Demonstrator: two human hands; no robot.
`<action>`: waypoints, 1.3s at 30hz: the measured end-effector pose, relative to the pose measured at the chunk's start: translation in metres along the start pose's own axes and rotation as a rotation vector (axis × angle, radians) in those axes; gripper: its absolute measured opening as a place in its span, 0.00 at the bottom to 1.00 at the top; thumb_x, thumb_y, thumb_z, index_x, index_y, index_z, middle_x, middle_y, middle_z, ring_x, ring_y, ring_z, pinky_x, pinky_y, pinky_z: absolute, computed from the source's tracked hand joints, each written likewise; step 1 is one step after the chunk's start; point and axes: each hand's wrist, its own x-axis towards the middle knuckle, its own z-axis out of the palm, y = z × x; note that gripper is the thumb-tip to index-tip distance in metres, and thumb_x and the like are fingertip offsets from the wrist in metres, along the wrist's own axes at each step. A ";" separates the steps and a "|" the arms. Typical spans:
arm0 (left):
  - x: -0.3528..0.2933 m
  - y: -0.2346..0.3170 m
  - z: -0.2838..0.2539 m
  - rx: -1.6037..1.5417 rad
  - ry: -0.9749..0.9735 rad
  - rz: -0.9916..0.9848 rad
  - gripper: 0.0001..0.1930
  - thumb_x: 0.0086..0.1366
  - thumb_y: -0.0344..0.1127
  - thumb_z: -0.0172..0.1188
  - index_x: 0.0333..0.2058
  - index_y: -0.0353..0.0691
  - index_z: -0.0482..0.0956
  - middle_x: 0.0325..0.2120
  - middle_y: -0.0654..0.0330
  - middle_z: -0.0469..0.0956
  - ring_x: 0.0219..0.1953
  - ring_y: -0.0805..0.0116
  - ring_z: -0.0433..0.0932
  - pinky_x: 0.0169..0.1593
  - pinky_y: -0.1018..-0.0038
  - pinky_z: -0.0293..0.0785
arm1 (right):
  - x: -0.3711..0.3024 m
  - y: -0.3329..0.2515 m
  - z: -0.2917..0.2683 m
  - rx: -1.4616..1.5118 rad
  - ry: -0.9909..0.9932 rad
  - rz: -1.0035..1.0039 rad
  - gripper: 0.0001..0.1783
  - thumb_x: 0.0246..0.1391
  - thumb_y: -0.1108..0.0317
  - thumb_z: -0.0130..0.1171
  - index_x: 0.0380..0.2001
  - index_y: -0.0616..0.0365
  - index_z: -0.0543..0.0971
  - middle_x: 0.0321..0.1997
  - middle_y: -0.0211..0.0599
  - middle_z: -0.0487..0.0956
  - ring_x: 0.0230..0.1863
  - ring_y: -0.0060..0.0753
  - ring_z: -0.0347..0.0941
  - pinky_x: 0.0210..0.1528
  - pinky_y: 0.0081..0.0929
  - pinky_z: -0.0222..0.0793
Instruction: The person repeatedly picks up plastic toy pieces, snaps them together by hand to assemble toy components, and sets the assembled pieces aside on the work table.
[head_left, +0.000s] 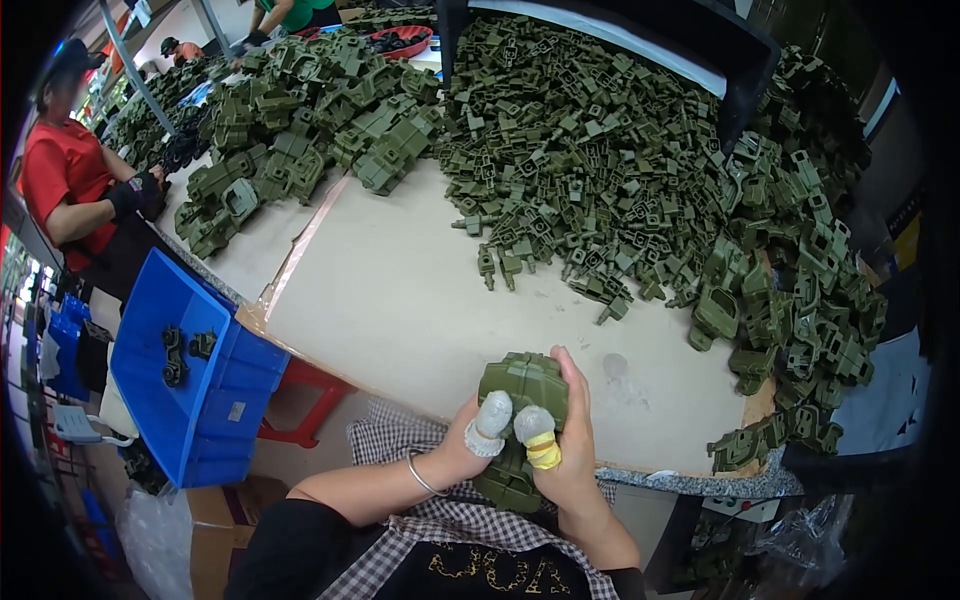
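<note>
The left hand [460, 445] grasps 1 side of a green plastic piece [522, 372] and the right hand [570, 440] clasps the other; on my remote feed I see 2 wrapped thumbs [493, 414] pressed to it. I find the piece at the near edge of the table [390, 270], before the checkered apron [385, 435]. Beyond lies a heap of small green parts [590, 150]; leftward I see a blue bin [250, 365] holding 2 dark pieces [173, 357].

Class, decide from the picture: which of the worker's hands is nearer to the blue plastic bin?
Left. The left hand grips the near side of the green plastic part, right of the blue plastic bin; the right hand grips the part's farther side.
</note>
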 end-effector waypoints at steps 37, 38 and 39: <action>0.103 0.098 -0.024 1.284 -0.782 -0.041 0.23 0.54 0.39 0.57 0.48 0.40 0.70 0.47 0.54 0.70 0.46 0.54 0.71 0.50 0.67 0.67 | 0.023 0.016 -0.060 -0.432 -0.264 0.047 0.33 0.39 0.67 0.63 0.52 0.60 0.66 0.41 0.43 0.71 0.45 0.44 0.68 0.45 0.33 0.66; 0.099 0.096 -0.024 1.265 -0.764 -0.019 0.22 0.53 0.37 0.55 0.49 0.40 0.70 0.46 0.55 0.70 0.46 0.55 0.71 0.50 0.67 0.66 | 0.021 0.017 -0.057 -0.464 -0.224 0.070 0.32 0.39 0.67 0.63 0.50 0.59 0.67 0.40 0.42 0.71 0.44 0.44 0.69 0.45 0.32 0.66; 0.098 0.096 -0.025 1.249 -0.739 0.004 0.23 0.52 0.34 0.53 0.49 0.40 0.70 0.46 0.55 0.70 0.46 0.56 0.71 0.51 0.67 0.66 | 0.021 0.020 -0.055 -0.494 -0.187 0.086 0.30 0.38 0.67 0.63 0.49 0.59 0.69 0.38 0.41 0.72 0.42 0.43 0.70 0.45 0.32 0.66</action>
